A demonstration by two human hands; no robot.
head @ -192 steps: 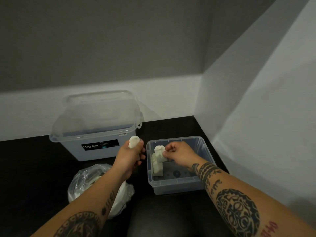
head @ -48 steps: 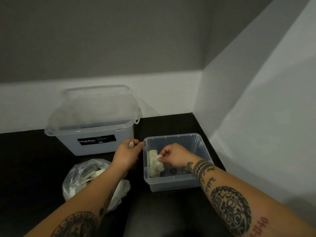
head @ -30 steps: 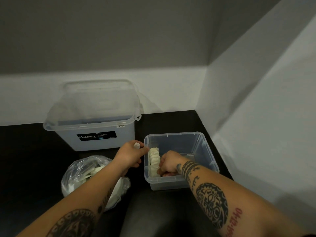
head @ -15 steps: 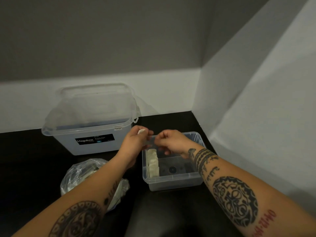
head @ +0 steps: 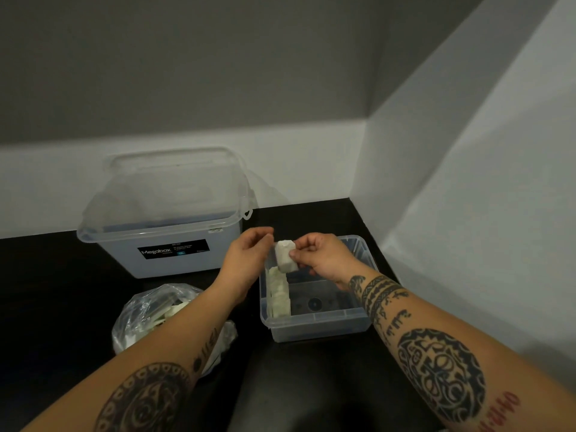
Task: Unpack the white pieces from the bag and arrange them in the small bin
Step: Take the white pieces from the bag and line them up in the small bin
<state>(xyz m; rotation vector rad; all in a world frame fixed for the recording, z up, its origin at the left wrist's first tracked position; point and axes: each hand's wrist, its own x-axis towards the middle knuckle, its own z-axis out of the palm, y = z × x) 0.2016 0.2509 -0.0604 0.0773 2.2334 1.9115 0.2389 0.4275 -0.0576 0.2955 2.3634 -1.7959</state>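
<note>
Half a second ago our left hand [head: 249, 260] held the white piece [head: 285, 256]; now our right hand [head: 324, 260] pinches it above the small bin [head: 321, 330], while the left, fingers loosely curled, holds nothing. On the left, the bag [head: 149, 313] holds more white pieces; behind it stands the lidded Megabox bin [head: 170, 238]. A row of pieces [head: 279, 293] lines the small bin's left wall.

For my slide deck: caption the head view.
Right hand holds a white piece above the small bin; left hand beside it.
</note>
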